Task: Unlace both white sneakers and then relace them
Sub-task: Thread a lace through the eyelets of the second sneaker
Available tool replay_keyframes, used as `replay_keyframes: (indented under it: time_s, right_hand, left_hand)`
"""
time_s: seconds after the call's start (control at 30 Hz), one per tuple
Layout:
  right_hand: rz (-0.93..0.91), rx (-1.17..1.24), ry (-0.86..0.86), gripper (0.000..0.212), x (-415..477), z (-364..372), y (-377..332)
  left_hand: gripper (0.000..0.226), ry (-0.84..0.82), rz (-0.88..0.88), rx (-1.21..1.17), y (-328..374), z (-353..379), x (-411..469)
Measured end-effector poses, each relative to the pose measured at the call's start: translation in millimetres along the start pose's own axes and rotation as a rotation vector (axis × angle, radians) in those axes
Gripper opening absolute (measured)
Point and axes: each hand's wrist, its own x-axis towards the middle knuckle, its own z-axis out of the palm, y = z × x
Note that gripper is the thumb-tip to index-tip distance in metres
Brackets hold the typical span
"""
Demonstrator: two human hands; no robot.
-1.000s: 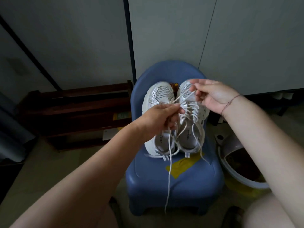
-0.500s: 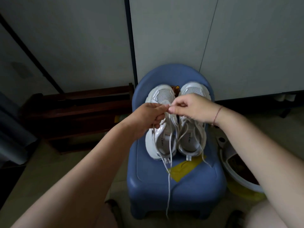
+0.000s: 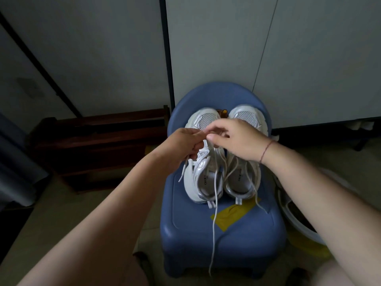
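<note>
Together, left hand (image 3: 186, 144) and right hand (image 3: 239, 141) pinched a white lace (image 3: 215, 195) above the sneakers (image 3: 199, 182) standing on the blue chair (image 3: 206, 236).

Blue chair (image 3: 247, 234) with yellow tape patch (image 3: 233, 215); dark wooden rack (image 3: 99, 141); white basin (image 3: 305, 230).

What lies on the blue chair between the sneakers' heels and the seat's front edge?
Head view: a yellow patch and a loose white lace that trails off the blue chair.
</note>
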Motion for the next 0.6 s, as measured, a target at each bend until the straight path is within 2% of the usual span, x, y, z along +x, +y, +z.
replay_keyframes:
  time_s: [0.07,0.23,0.33,0.4,0.53,0.57,0.6]
  right_hand:
    - [-0.003,0.006,0.072,0.007,3,0,7]
    - [0.137,-0.054,0.418,0.012,10,-20,36]
    - [0.216,-0.099,0.529,0.016,9,-22,47]
    - [0.240,-0.095,0.562,0.012,12,-18,49]
    - [0.226,-0.063,0.672,0.006,14,6,37]
    - [0.233,0.005,0.613,0.004,15,14,33]
    - [0.280,0.076,0.489,0.012,17,23,29]
  left_hand:
    - [0.027,-0.005,0.001,0.008,0,0,1]
    - [0.028,-0.047,-0.002,0.060,-1,-6,0]
    - [0.025,-0.144,-0.025,0.062,2,-11,-3]
    - [0.022,-0.168,-0.040,0.005,4,-13,-3]
    - [0.019,0.047,-0.061,-0.216,-4,-20,11]
    - [0.017,0.113,-0.063,-0.269,-7,-23,16]
    - [0.014,0.173,-0.070,-0.309,-11,-25,21]
